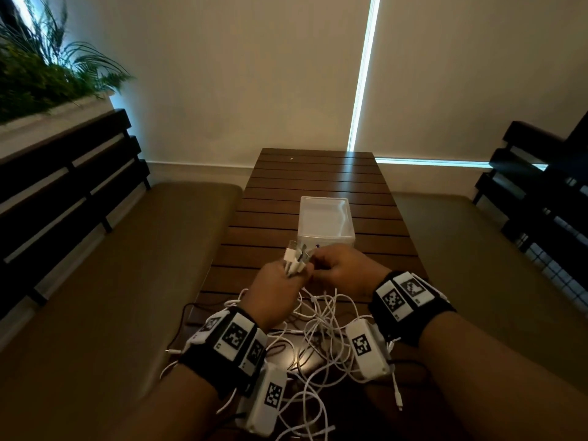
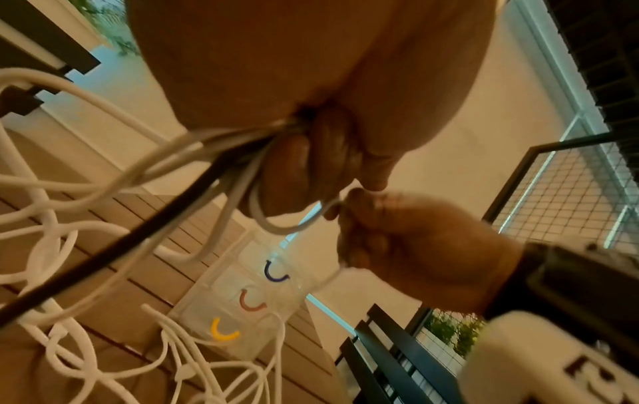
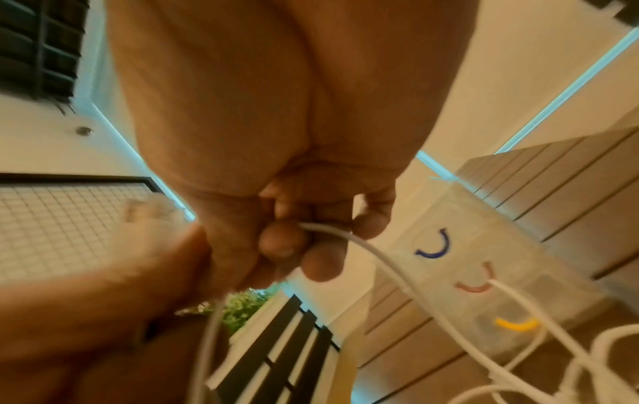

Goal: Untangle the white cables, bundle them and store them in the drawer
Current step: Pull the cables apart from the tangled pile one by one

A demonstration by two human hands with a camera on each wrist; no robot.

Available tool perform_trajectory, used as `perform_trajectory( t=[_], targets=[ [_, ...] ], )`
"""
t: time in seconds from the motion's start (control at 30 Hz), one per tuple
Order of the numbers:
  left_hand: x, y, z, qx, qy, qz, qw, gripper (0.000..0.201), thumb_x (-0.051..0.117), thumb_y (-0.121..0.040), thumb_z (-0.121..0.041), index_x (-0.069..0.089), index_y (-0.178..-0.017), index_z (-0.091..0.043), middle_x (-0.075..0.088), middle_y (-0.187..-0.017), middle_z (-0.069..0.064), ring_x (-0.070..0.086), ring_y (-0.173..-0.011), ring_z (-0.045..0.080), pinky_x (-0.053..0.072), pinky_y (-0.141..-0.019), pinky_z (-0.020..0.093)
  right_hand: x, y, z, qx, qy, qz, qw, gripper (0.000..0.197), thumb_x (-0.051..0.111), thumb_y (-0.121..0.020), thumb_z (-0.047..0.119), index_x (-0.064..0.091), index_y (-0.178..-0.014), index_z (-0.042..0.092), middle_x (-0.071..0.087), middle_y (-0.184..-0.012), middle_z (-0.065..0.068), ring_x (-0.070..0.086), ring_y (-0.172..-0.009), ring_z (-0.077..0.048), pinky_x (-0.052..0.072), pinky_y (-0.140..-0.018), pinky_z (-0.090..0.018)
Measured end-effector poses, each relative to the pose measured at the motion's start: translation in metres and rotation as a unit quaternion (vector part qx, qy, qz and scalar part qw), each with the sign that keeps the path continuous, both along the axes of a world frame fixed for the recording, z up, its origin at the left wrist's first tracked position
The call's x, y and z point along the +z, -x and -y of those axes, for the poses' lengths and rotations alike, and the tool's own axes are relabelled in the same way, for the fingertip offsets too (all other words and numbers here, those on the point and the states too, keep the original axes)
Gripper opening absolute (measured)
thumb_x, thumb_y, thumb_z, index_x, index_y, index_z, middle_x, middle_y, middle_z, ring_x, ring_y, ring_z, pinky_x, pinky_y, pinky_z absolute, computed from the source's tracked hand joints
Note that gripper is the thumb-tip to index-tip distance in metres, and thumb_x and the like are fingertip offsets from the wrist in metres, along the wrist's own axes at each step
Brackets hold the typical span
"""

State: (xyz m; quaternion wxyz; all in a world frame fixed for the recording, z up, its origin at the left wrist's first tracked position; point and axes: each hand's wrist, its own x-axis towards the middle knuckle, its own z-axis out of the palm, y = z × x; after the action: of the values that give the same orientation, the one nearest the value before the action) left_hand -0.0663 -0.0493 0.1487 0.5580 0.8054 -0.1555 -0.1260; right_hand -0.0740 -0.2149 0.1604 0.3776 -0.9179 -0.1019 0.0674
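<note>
A tangle of white cables (image 1: 318,338) lies on the near end of the slatted wooden table (image 1: 318,173). My left hand (image 1: 280,288) grips a bunch of cable plug ends (image 1: 296,256) that stick up out of its fist; the cords (image 2: 114,175) trail down from it. My right hand (image 1: 337,265) sits close beside it and pinches one white cable (image 3: 345,235) between thumb and fingers. Just behind both hands stands a translucent drawer unit (image 1: 324,218); its three fronts (image 2: 242,298) carry a blue, a red and a yellow handle and look closed.
A black cord (image 2: 138,235) runs among the white ones. Cushioned benches (image 1: 127,265) with dark slatted backs flank the table. A planter (image 1: 41,74) stands at the far left. The far half of the table holds nothing but the drawer unit.
</note>
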Motion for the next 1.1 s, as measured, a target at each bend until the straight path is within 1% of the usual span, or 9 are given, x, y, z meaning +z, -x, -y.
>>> perform_trajectory(
  t=[0.13, 0.27, 0.43, 0.57, 0.67, 0.77, 0.93, 1.03, 1.1],
  targets=[
    [-0.002, -0.002, -0.004, -0.018, -0.07, 0.012, 0.997, 0.041, 0.055, -0.093, -0.041, 0.065, -0.07, -0.008, 0.058, -0.056, 0.004, 0.047, -0.045, 0.008, 0.035, -0.047, 0.021, 0.006, 0.003, -0.004, 0.022, 0.003, 0.032, 0.999, 0.011, 0.064, -0.091, 0.021, 0.06, -0.083, 0.027, 0.062, -0.078, 0.01, 0.06, -0.071, -0.006, 0.05, -0.071, -0.023],
    [0.01, -0.009, -0.029, 0.045, -0.069, 0.013, 0.997, 0.029, 0.066, -0.087, -0.035, 0.068, -0.073, -0.01, 0.053, -0.049, -0.007, 0.045, -0.039, 0.001, 0.034, -0.042, 0.015, -0.005, 0.007, 0.01, -0.003, -0.035, 0.002, 0.999, 0.012, 0.066, -0.09, 0.024, 0.06, -0.084, 0.015, 0.066, -0.08, -0.008, 0.063, -0.073, -0.025, 0.054, -0.071, -0.037],
    [0.017, -0.025, -0.06, 0.214, -0.129, 0.098, 0.963, 0.012, 0.073, -0.081, -0.023, 0.068, -0.08, -0.013, 0.065, -0.072, 0.005, 0.059, -0.064, 0.017, 0.048, -0.061, 0.028, -0.018, 0.003, 0.028, -0.084, -0.038, -0.009, 0.996, 0.012, 0.06, -0.094, 0.022, 0.063, -0.086, 0.013, 0.068, -0.085, -0.008, 0.065, -0.073, -0.018, 0.054, -0.073, -0.038],
    [0.02, -0.005, -0.028, 0.126, -0.073, 0.126, 0.981, 0.015, 0.069, -0.086, -0.028, 0.065, -0.075, -0.019, 0.058, -0.059, -0.007, 0.051, -0.048, 0.001, 0.034, -0.042, 0.011, -0.001, -0.001, -0.004, -0.055, -0.025, 0.045, 0.997, 0.013, 0.062, -0.092, 0.022, 0.066, -0.088, 0.011, 0.061, -0.071, 0.006, 0.052, -0.06, -0.003, 0.049, -0.064, -0.03],
    [0.019, 0.001, -0.013, 0.051, -0.048, 0.1, 0.992, 0.026, 0.066, -0.088, -0.031, 0.062, -0.066, -0.018, 0.053, -0.051, -0.006, 0.045, -0.038, -0.001, 0.03, -0.04, 0.011, 0.013, -0.003, -0.021, -0.025, -0.091, 0.067, 0.993, 0.012, 0.06, -0.092, 0.017, 0.066, -0.083, 0.022, 0.06, -0.065, 0.012, 0.052, -0.056, 0.0, 0.044, -0.06, -0.026],
    [0.024, -0.002, -0.018, 0.077, -0.028, 0.113, 0.99, 0.02, 0.069, -0.085, -0.033, 0.067, -0.072, -0.019, 0.058, -0.057, -0.004, 0.049, -0.048, 0.002, 0.035, -0.046, 0.016, 0.013, 0.001, -0.02, -0.035, -0.149, 0.017, 0.988, 0.014, 0.059, -0.094, 0.025, 0.063, -0.084, 0.016, 0.057, -0.068, -0.003, 0.051, -0.058, -0.015, 0.046, -0.057, -0.034],
    [0.042, -0.019, -0.054, 0.22, -0.068, 0.117, 0.966, 0.033, 0.071, -0.084, -0.033, 0.052, -0.059, -0.021, 0.047, -0.052, -0.004, 0.041, -0.047, 0.007, 0.029, -0.043, 0.019, -0.005, 0.007, 0.004, -0.064, -0.229, -0.039, 0.971, 0.011, 0.055, -0.096, 0.013, 0.06, -0.087, 0.01, 0.053, -0.066, -0.005, 0.053, -0.055, -0.017, 0.046, -0.057, -0.033],
    [0.045, -0.023, -0.063, 0.254, -0.138, 0.168, 0.943, 0.024, 0.071, -0.083, -0.031, 0.059, -0.072, -0.015, 0.054, -0.064, -0.001, 0.055, -0.062, 0.016, 0.036, -0.053, 0.025, -0.006, 0.008, 0.004, -0.056, -0.194, -0.053, 0.978, 0.012, 0.058, -0.095, 0.013, 0.061, -0.084, 0.016, 0.058, -0.071, -0.007, 0.056, -0.064, -0.025, 0.047, -0.063, -0.04],
    [0.043, -0.018, -0.053, 0.236, -0.142, 0.19, 0.942, 0.018, 0.07, -0.085, -0.032, 0.061, -0.08, -0.016, 0.058, -0.069, 0.001, 0.06, -0.067, 0.019, 0.041, -0.056, 0.026, 0.003, 0.007, -0.007, -0.04, -0.14, -0.031, 0.989, 0.011, 0.058, -0.095, 0.016, 0.061, -0.085, 0.017, 0.058, -0.069, 0.001, 0.056, -0.061, -0.013, 0.048, -0.059, -0.03]
  ],
)
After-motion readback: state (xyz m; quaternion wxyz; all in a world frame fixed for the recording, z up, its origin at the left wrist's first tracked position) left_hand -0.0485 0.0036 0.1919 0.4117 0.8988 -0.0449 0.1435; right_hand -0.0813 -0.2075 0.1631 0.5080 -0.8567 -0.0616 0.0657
